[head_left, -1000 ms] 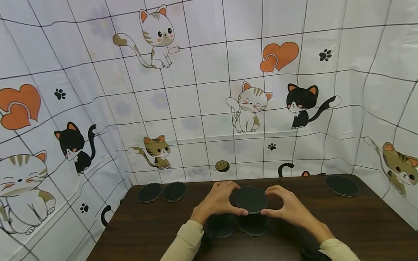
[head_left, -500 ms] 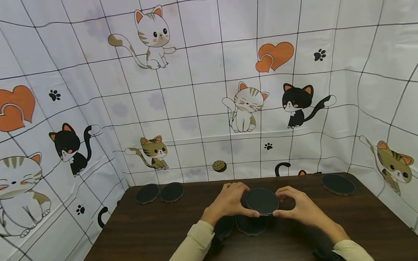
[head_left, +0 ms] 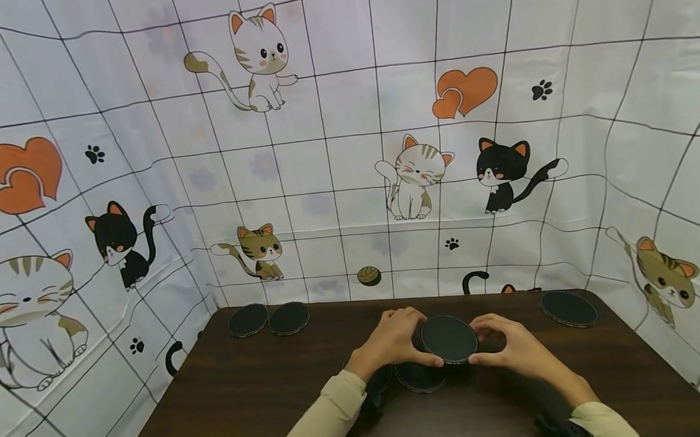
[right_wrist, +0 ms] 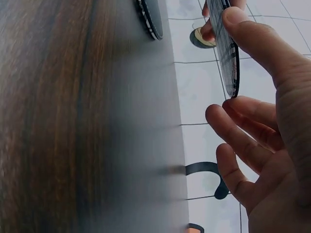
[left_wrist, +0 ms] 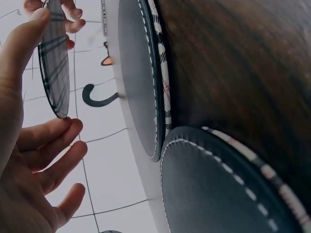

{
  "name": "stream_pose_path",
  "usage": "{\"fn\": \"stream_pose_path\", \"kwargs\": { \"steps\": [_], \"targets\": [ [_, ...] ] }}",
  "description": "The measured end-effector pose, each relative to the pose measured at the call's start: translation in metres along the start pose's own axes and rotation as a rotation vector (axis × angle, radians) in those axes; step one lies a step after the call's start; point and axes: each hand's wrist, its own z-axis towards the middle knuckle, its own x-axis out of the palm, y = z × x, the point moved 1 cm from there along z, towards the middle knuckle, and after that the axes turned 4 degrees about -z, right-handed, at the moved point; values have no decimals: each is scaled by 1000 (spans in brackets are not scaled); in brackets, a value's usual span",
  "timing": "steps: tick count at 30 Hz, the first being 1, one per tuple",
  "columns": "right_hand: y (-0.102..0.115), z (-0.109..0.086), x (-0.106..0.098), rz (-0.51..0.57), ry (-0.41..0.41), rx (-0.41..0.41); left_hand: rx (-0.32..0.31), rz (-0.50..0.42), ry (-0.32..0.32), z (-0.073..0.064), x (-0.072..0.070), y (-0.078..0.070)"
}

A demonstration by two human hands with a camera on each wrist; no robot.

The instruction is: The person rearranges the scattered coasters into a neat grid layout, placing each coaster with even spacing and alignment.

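Note:
A round dark coaster (head_left: 449,340) is held above the table between both hands, its dark face toward the head camera. My left hand (head_left: 393,340) pinches its left edge with thumb and fingertips. On the opposite edge, my right hand (head_left: 513,349) does the same. The held coaster's plaid underside (left_wrist: 54,63) shows in the left wrist view. Below it on the table lie two more coasters: one (head_left: 420,378) shows most of its face, the other (head_left: 382,378) is largely hidden by my left wrist. White stitching and plaid edging run round a coaster (left_wrist: 218,189) near the left wrist camera.
At the table's back left, two coasters (head_left: 248,320) (head_left: 289,318) lie side by side. Another coaster (head_left: 568,308) lies at the back right corner. The dark wooden table (head_left: 234,390) ends at a white cat-print sheet (head_left: 337,180) behind and along both sides.
Both hands have carried the coaster to the right, away from above the two table coasters. My left forearm now covers more of the left one. The grip looks the same.

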Motion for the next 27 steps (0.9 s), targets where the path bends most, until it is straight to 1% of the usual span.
{"fn": "stream_pose_path", "kwargs": {
  "steps": [9, 12, 15, 18, 23, 27],
  "targets": [
    [-9, -6, -6, 15, -2, -30, 38, -40, 51, 1, 1, -3],
    [-12, -9, -9, 16, 5, -37, 49, -49, 57, 3, 1, -6],
    [-15, -13, -12, 19, 22, -34, 56, -33, 55, 6, 2, -11],
    [-20, -19, -15, 23, 47, -18, 54, -9, 62, 10, 6, -18],
    [-27, -27, -21, -9, 86, 9, 32, 14, 89, 16, 13, -28],
    [-30, -31, -25, -29, 138, 29, 16, 32, 141, 17, 19, -34]
  ]
}}
